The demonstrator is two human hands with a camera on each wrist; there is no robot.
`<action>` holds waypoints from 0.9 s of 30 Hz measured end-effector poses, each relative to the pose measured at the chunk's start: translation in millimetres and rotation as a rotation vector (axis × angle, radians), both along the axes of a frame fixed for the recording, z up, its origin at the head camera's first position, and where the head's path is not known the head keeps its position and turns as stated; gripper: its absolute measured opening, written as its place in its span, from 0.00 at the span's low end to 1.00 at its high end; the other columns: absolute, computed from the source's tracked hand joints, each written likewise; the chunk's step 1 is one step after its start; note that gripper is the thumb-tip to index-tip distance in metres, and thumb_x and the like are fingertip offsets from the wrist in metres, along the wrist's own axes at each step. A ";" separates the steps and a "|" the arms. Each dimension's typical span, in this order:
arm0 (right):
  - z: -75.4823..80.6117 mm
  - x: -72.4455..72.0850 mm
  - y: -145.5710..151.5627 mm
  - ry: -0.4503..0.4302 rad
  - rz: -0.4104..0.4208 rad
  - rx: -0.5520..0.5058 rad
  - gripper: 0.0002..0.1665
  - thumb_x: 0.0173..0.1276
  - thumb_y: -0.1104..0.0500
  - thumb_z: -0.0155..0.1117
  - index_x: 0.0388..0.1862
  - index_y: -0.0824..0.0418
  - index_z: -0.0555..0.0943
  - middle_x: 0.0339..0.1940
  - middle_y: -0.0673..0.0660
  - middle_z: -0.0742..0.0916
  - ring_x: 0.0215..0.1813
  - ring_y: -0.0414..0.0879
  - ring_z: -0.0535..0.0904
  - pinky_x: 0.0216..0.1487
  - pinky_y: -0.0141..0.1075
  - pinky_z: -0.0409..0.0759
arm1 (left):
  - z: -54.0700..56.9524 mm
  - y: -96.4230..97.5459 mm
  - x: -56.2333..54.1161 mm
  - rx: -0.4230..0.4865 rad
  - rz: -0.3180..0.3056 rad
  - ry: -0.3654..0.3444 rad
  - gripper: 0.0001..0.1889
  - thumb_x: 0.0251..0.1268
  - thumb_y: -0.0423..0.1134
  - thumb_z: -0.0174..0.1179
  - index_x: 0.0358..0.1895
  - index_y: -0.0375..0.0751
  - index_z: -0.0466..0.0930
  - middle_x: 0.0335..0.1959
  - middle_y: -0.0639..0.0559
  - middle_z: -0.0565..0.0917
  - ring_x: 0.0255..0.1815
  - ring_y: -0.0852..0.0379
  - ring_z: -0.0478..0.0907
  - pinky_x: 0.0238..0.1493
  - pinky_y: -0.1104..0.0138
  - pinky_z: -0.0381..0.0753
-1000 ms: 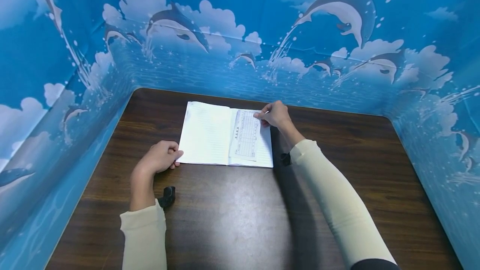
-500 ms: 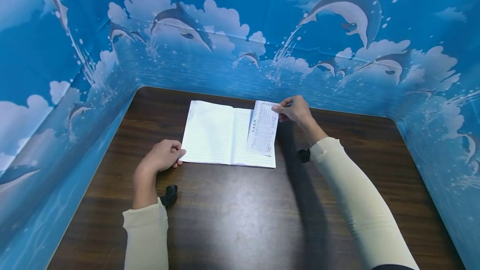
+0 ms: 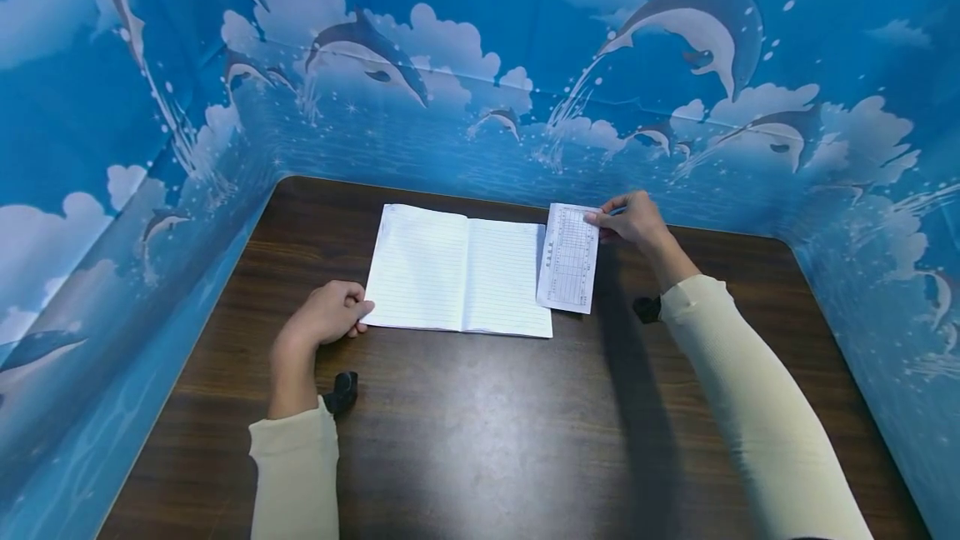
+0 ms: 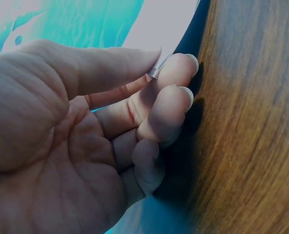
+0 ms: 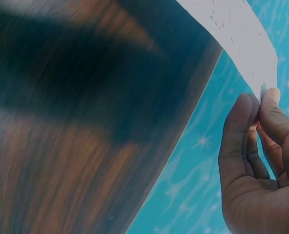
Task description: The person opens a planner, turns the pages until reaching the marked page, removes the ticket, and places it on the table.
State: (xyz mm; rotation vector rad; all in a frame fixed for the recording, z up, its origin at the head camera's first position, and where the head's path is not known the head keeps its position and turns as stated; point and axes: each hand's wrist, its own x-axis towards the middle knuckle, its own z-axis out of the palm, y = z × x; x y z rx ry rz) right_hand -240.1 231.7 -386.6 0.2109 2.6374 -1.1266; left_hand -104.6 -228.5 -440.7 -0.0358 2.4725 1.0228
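An open lined notebook [image 3: 420, 269] lies near the far edge of the table. My left hand [image 3: 327, 312] pinches its near left corner between thumb and fingers; the left wrist view shows the page corner [image 4: 166, 29] caught under the thumb. At the notebook's right, my right hand [image 3: 636, 222] holds a small white printed slip [image 3: 572, 261] with a ruled grid by its upper right corner. The slip overlaps the notebook's right edge in the head view. In the right wrist view the thumb and index finger grip the end of the slip [image 5: 237, 39], which bends.
The dark wood table [image 3: 480, 432] runs toward me and to both sides. Blue dolphin-print cloth [image 3: 465, 65] stands around its back and sides. A black wrist device [image 3: 343, 392] sits at the left wrist, another [image 3: 647, 309] at the right.
My right hand has drawn the slip rightward from the notebook's right page, over its outer edge. The left hand keeps its pinch on the notebook's corner.
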 end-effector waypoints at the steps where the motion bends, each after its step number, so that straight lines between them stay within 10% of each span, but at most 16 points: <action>1: -0.4 0.7 4.9 -0.009 -0.001 0.002 0.23 0.80 0.52 0.67 0.58 0.71 0.85 0.44 0.65 0.92 0.44 0.57 0.93 0.59 0.55 0.88 | 0.6 -0.2 0.1 -0.001 -0.002 -0.001 0.11 0.86 0.38 0.53 0.45 0.34 0.81 0.29 0.46 0.85 0.30 0.54 0.78 0.36 0.62 0.72; 27: -65.3 26.2 38.8 0.113 -0.089 0.271 0.17 0.79 0.54 0.69 0.51 0.69 0.85 0.45 0.67 0.87 0.39 0.55 0.85 0.36 0.37 0.82 | 2.7 0.4 1.4 -0.016 0.003 -0.012 0.12 0.87 0.39 0.53 0.44 0.34 0.81 0.29 0.47 0.83 0.30 0.54 0.77 0.35 0.61 0.72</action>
